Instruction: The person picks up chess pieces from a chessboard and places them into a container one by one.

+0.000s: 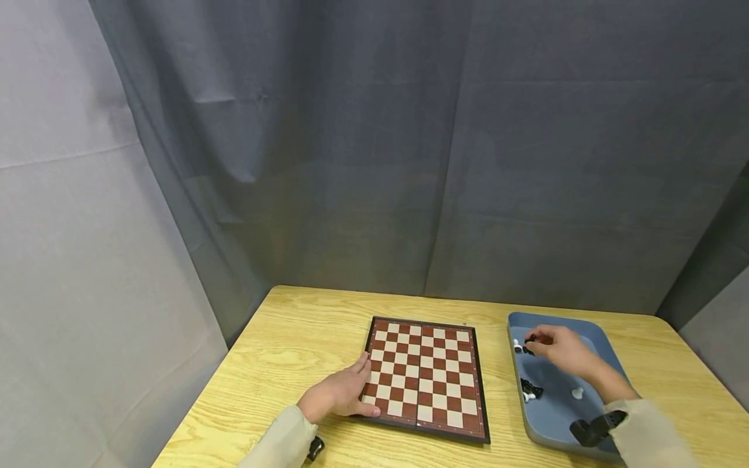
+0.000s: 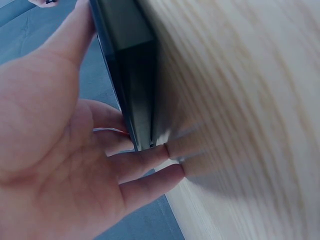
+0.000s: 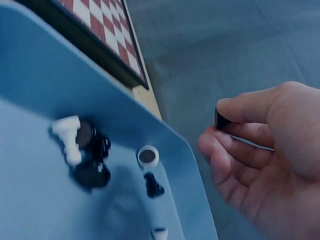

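Observation:
My left hand [image 1: 345, 389] rests on the near left corner of the red and white chessboard [image 1: 427, 374], its thumb over the top. In the left wrist view two of its fingers [image 2: 152, 190] reach past the board's dark side to the tabletop. Over the blue tray [image 1: 558, 426], my right hand [image 1: 564, 351] pinches a black chess piece [image 3: 221, 120] between thumb and fingertips; most of that piece is hidden. Below lie a black chess piece [image 3: 153, 185], a white chess piece [image 3: 70, 137] and several others.
The board lies on a wooden table [image 1: 304, 318], left of the tray. Another white piece [image 1: 577, 393] lies in the tray's middle. A grey curtain [image 1: 374, 162] hangs behind the table, with a pale cloth [image 1: 88, 260] at the left.

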Available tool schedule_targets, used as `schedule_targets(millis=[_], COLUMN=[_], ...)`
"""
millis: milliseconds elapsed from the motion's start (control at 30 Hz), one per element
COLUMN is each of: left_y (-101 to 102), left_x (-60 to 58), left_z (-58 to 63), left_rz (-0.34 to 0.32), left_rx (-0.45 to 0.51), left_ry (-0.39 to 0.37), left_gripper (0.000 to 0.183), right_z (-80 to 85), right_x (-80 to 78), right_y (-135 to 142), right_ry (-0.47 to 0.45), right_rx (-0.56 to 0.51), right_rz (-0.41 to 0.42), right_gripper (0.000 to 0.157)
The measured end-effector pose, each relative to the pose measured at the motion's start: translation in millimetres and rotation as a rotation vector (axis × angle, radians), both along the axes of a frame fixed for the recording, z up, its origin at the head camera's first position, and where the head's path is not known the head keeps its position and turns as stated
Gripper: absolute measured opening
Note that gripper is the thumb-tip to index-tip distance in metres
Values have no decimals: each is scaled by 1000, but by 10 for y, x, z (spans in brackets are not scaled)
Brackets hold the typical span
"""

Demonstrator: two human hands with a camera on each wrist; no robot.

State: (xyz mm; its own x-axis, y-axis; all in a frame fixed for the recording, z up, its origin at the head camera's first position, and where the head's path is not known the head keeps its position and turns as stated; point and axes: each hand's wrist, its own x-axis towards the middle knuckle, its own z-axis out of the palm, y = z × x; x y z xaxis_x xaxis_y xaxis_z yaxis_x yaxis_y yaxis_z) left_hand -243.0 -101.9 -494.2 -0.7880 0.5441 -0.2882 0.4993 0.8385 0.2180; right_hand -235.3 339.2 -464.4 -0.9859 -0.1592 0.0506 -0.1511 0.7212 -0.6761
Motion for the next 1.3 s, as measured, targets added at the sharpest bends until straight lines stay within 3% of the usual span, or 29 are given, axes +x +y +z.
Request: schedule_targets(millis=[600,1300], left_y=[-21,33], left_x=[0,-73], left_z=[-15,-32], left_rz=[10,14], left_rx=[11,-6], left_ry=[-10,-1], left_gripper=[103,103], right_z=[-149,-178], right_x=[11,60], right_y=[380,470], right_ry=[-96,-78], right_rx=[91,182], right_rz=[-88,-111], right_gripper=[26,29])
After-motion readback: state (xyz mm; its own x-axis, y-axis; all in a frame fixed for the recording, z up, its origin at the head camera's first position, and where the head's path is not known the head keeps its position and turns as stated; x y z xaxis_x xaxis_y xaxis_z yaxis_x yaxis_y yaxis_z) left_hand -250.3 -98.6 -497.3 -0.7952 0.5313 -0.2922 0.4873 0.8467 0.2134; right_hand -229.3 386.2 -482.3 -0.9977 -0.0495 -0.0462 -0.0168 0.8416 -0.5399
